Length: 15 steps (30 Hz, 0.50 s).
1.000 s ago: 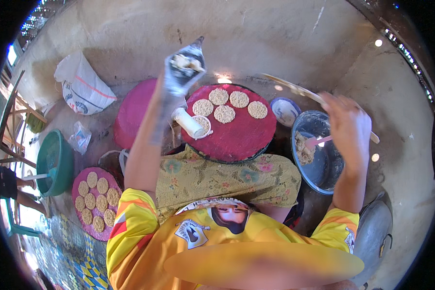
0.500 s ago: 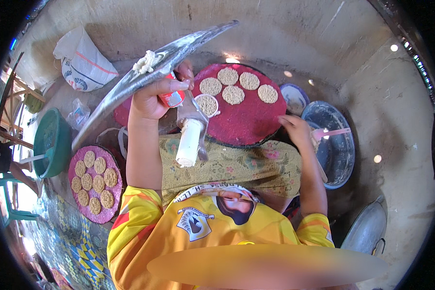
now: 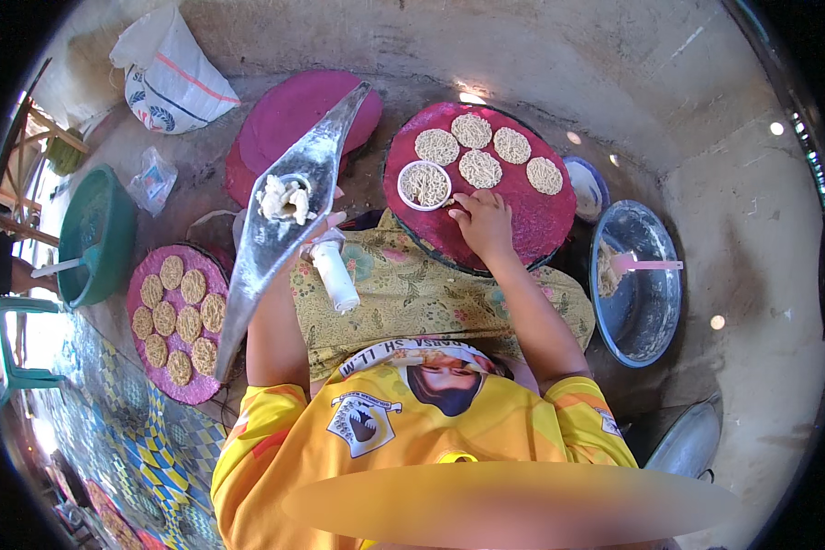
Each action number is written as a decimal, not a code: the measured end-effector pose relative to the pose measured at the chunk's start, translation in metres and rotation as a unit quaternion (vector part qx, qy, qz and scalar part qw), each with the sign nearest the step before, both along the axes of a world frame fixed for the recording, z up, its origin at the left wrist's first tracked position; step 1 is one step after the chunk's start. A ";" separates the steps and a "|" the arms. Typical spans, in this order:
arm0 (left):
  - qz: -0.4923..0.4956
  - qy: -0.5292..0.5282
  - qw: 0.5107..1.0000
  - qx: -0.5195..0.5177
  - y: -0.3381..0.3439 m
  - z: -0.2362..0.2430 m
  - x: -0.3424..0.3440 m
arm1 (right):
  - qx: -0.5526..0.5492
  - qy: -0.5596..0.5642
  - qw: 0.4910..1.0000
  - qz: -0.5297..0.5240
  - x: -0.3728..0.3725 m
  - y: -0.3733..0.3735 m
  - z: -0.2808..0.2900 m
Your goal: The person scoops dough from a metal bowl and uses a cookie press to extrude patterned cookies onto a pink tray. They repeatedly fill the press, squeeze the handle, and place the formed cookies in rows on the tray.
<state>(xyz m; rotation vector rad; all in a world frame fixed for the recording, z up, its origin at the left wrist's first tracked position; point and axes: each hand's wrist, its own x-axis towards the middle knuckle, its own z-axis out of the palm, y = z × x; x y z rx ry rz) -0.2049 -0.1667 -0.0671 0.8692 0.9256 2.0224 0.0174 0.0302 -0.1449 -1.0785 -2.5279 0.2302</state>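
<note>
My left hand (image 3: 319, 229), partly hidden behind a long metal press (image 3: 325, 137), is closed on it. Pale dough (image 3: 282, 200) sits in the press's central opening and a white cylinder (image 3: 337, 280) hangs below. My right hand (image 3: 481, 220) reaches onto a round red board (image 3: 504, 238), its thumb and forefinger pinched at the edge of a white ring (image 3: 401, 188), which surrounds a lacy dough disc (image 3: 426, 183). Several similar discs (image 3: 480, 168) lie loose beside it on the board.
Pink boards (image 3: 293, 96) lie behind the press; another (image 3: 206, 390) at lower left holds several golden discs. At right are a blue basin (image 3: 646, 302) with dough and a small bowl (image 3: 594, 179). A sack (image 3: 179, 78), green basin (image 3: 96, 202) and another person's limb (image 3: 23, 275) are left.
The press has swung to a steeper slant and moved left, its cylinder now higher. My right hand let go of the wooden stick held earlier and moved left to the white ring.
</note>
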 end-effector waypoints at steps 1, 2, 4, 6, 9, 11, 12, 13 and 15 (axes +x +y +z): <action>0.034 0.078 0.996 0.007 0.000 -0.010 0.001 | -0.005 0.004 1.000 0.003 -0.002 0.000 -0.001; 0.079 0.268 0.960 -0.025 0.005 -0.016 -0.008 | 0.005 0.028 0.999 0.017 -0.003 0.001 -0.002; -0.112 -0.104 0.987 0.042 0.010 -0.029 -0.013 | -0.011 0.043 0.999 0.013 -0.004 0.002 0.000; -0.283 -0.216 0.920 0.164 0.021 -0.036 -0.018 | -0.016 0.073 0.997 0.014 -0.005 0.003 0.007; -0.193 -0.162 0.966 0.050 0.030 -0.033 -0.003 | -0.100 0.125 0.987 -0.014 -0.004 -0.004 0.033; -0.056 -0.002 0.992 -0.118 0.035 -0.019 0.014 | -0.159 0.270 0.948 0.057 -0.003 -0.016 0.057; -0.040 -0.002 0.987 -0.153 0.038 -0.010 0.022 | -0.195 0.333 0.919 0.077 -0.001 -0.023 0.071; -0.049 -0.038 0.983 -0.173 0.037 0.000 0.032 | -0.116 0.311 0.938 0.096 0.002 -0.029 0.087; -0.092 -0.118 0.967 -0.207 0.038 0.021 0.045 | -0.114 0.347 0.921 0.138 0.005 -0.043 0.113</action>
